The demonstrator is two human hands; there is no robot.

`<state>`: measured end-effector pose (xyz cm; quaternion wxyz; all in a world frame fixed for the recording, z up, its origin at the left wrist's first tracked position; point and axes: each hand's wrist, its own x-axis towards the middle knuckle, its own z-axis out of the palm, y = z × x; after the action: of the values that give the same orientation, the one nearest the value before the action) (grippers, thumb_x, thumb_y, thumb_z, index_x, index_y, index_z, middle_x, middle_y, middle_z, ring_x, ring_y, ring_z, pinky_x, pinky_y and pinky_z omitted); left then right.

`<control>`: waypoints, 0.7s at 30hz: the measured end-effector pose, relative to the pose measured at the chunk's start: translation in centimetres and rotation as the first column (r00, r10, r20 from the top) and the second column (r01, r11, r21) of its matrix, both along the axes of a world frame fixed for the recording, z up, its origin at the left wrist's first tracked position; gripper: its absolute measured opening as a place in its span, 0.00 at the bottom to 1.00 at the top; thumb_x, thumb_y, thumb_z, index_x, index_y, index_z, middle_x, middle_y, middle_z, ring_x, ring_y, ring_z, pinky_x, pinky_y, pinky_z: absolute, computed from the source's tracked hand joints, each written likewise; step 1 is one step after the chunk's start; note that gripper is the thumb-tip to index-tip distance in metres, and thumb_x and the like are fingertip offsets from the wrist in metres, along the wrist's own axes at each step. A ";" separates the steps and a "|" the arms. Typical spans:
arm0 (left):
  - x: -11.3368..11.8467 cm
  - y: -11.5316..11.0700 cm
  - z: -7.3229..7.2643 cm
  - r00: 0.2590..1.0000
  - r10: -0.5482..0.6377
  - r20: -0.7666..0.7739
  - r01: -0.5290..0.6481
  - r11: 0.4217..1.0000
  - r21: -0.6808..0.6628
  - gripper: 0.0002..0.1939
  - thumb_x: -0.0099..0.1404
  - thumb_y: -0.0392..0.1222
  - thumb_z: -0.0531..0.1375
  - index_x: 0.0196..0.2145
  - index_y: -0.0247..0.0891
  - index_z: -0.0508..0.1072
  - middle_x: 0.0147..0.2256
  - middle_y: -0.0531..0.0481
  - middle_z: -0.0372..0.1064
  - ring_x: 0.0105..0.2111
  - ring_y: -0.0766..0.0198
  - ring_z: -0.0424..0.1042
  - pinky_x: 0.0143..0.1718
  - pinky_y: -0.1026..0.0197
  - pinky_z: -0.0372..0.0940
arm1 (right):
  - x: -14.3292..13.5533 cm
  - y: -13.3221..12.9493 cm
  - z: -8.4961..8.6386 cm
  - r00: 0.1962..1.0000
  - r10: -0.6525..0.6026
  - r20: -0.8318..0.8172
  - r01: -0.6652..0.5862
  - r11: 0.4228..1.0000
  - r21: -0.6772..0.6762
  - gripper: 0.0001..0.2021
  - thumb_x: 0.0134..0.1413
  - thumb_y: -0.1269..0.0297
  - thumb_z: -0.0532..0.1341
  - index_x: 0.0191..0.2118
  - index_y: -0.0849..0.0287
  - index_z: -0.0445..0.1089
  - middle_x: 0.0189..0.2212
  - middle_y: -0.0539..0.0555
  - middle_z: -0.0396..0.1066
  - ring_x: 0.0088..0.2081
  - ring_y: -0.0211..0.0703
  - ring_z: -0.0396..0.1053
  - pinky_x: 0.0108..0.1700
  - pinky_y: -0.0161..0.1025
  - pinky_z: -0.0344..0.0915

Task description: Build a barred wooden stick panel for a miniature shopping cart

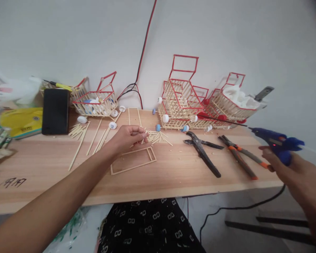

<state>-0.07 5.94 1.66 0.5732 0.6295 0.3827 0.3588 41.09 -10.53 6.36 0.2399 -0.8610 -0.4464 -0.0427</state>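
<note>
My left hand point(130, 137) is over the table, its thumb and fingers pinched on a short wooden stick at the edge of a pile of short wooden sticks point(156, 136). Just below it lies a flat rectangular stick frame point(133, 168) with a crossbar near its right end. A second stick frame point(134, 117) lies behind the hand. At the far right, my right hand point(292, 172) grips a blue glue gun point(272, 138) by its handle. The gun points left, a small red light shows on its side, and its cord hangs below the table edge.
Miniature stick carts with red rims stand along the wall, at left point(96, 103), centre point(183, 102) and right point(233, 105). Black cutters point(204, 153) and orange-handled pliers point(239, 156) lie at right. A black phone point(56, 111) leans beside a yellow packet point(22, 123). Longer sticks point(79, 147) lie left.
</note>
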 end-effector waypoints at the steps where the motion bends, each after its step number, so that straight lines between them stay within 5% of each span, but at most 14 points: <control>1: 0.0 0.0 0.0 1.000 -0.003 0.009 0.003 1.000 0.003 0.13 0.56 0.47 0.65 0.30 0.31 0.75 0.27 0.46 0.73 0.19 0.73 0.59 0.19 0.69 0.51 | -1.5 0.1 0.3 0.988 0.023 -0.152 -0.017 0.999 0.040 0.22 0.52 0.44 0.57 0.38 0.59 0.74 0.25 0.62 0.72 0.26 0.52 0.69 0.28 0.46 0.63; 5: 0.1 -0.2 0.4 0.999 0.016 0.028 -0.016 1.000 -0.022 0.12 0.52 0.45 0.67 0.29 0.32 0.75 0.26 0.48 0.73 0.19 0.73 0.60 0.19 0.69 0.53 | -7.5 0.9 -0.4 0.735 0.321 -0.597 -0.226 0.946 0.231 0.18 0.50 0.46 0.62 0.38 0.56 0.71 0.37 0.63 0.73 0.30 0.48 0.69 0.24 0.39 0.63; 11: 0.4 -0.6 0.8 0.999 0.037 0.005 -0.037 0.998 -0.047 0.11 0.49 0.40 0.69 0.31 0.33 0.78 0.28 0.47 0.75 0.25 0.70 0.68 0.26 0.68 0.60 | -14.5 3.1 -2.4 0.411 0.543 -0.732 -0.516 0.801 0.304 0.18 0.58 0.44 0.55 0.39 0.55 0.68 0.25 0.54 0.67 0.24 0.41 0.63 0.22 0.36 0.59; 16: 0.4 -0.3 0.9 0.998 0.065 0.012 -0.065 0.997 0.033 0.07 0.50 0.39 0.68 0.28 0.35 0.78 0.26 0.49 0.75 0.26 0.68 0.69 0.26 0.67 0.61 | -17.4 4.7 -2.5 0.316 0.641 -0.700 -0.620 0.698 0.359 0.20 0.61 0.45 0.51 0.38 0.58 0.65 0.22 0.51 0.65 0.24 0.38 0.60 0.24 0.34 0.53; 21: 0.3 -0.4 1.2 0.997 0.082 -0.003 -0.082 0.990 0.119 0.06 0.50 0.39 0.68 0.27 0.35 0.79 0.26 0.49 0.75 0.26 0.66 0.70 0.28 0.66 0.64 | -18.1 5.2 -2.6 0.323 0.656 -0.682 -0.633 0.686 0.360 0.21 0.60 0.44 0.52 0.35 0.59 0.65 0.21 0.50 0.64 0.22 0.36 0.58 0.22 0.33 0.52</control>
<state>0.22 5.54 2.83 0.5181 0.6476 0.3884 0.4017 22.97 -5.33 3.71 0.4142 -0.5382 -0.6014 0.4209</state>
